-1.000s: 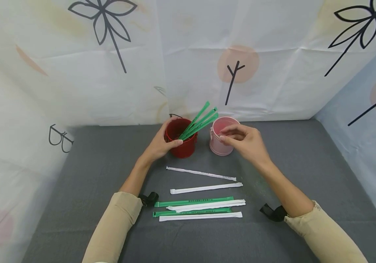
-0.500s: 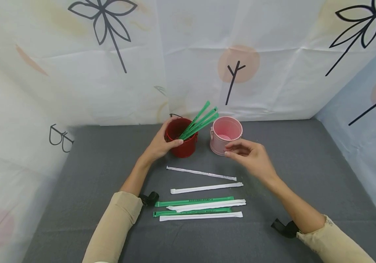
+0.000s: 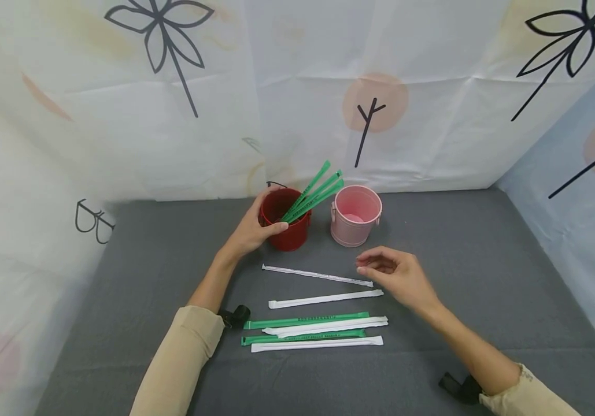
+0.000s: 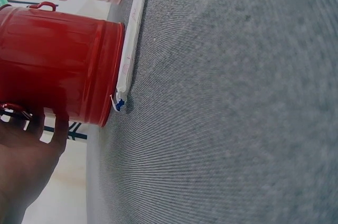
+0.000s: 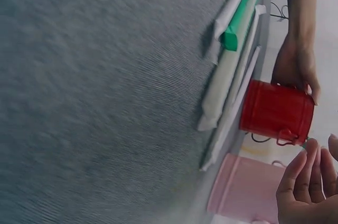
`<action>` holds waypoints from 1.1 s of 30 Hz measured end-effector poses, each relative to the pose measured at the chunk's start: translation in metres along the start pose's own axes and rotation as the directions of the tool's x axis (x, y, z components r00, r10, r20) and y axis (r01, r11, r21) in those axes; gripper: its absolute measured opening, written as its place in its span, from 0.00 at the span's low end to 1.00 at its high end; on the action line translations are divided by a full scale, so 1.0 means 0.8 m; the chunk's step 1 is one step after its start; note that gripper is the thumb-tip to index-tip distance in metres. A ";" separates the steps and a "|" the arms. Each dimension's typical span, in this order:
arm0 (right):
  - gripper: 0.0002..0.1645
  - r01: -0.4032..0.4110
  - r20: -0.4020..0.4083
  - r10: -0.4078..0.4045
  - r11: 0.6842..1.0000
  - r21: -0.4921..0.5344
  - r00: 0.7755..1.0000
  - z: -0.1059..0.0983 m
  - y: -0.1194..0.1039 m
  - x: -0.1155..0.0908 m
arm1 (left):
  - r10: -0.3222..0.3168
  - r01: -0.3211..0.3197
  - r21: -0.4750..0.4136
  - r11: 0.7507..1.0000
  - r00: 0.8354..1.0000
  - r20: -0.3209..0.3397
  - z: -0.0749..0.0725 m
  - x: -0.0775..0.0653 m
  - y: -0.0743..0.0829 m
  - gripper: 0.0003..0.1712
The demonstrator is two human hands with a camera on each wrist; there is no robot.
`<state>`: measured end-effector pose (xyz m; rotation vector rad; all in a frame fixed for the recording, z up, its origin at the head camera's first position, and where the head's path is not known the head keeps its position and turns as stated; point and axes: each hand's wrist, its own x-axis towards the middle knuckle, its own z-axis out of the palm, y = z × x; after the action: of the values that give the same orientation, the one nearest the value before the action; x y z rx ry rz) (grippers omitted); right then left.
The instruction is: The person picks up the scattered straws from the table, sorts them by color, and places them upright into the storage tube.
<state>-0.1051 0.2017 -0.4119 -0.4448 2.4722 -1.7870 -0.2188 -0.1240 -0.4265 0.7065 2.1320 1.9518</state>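
Observation:
My left hand (image 3: pixel 247 234) holds a small red bucket (image 3: pixel 291 238) by its side, thumb across the front near the rim. Several green wrapped straws (image 3: pixel 314 199) lean out of that bucket to the right. In the left wrist view, fingers reach round the red wall (image 4: pixel 47 65) by the handle. My right hand (image 3: pixel 400 278) hovers over the cloth in front of a pink bucket (image 3: pixel 350 231), its fingers loosely bent with nothing between them. Nearest to it lie the right ends of two white wrapped straws, a thin one (image 3: pixel 318 275) and a thicker one (image 3: pixel 323 299).
Closer to me, green wrapped straws (image 3: pixel 302 320) and white wrapped ones (image 3: pixel 318 344) lie side by side, one white overlapping the green. Grey cloth (image 3: pixel 484 277) covers the table. A patterned white sheet (image 3: pixel 297 115) rises behind the buckets and along both sides.
My right hand has drawn back from over the pink bucket toward me, down to beside the white straws. The left hand and the red bucket have stayed in place.

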 end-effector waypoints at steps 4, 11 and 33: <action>0.12 0.007 0.014 -0.007 1.000 0.002 1.000 0.003 0.007 -0.008 | 0.000 0.000 0.009 1.000 1.000 -0.007 -0.005 0.003 -0.023 0.47; 0.12 -0.010 0.062 0.013 0.999 -0.037 0.998 0.015 0.023 -0.025 | 0.008 -0.008 0.021 1.000 1.000 -0.006 -0.006 0.004 -0.034 0.47; 0.09 -0.036 0.183 0.072 0.981 -0.189 0.980 0.048 0.049 -0.044 | -0.030 0.030 0.018 0.999 1.000 -0.009 0.002 -0.004 0.009 0.46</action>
<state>-0.0712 0.1870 -0.4657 -0.5263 2.4988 -1.4280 -0.2138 -0.1233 -0.4203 0.6672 2.1552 1.9260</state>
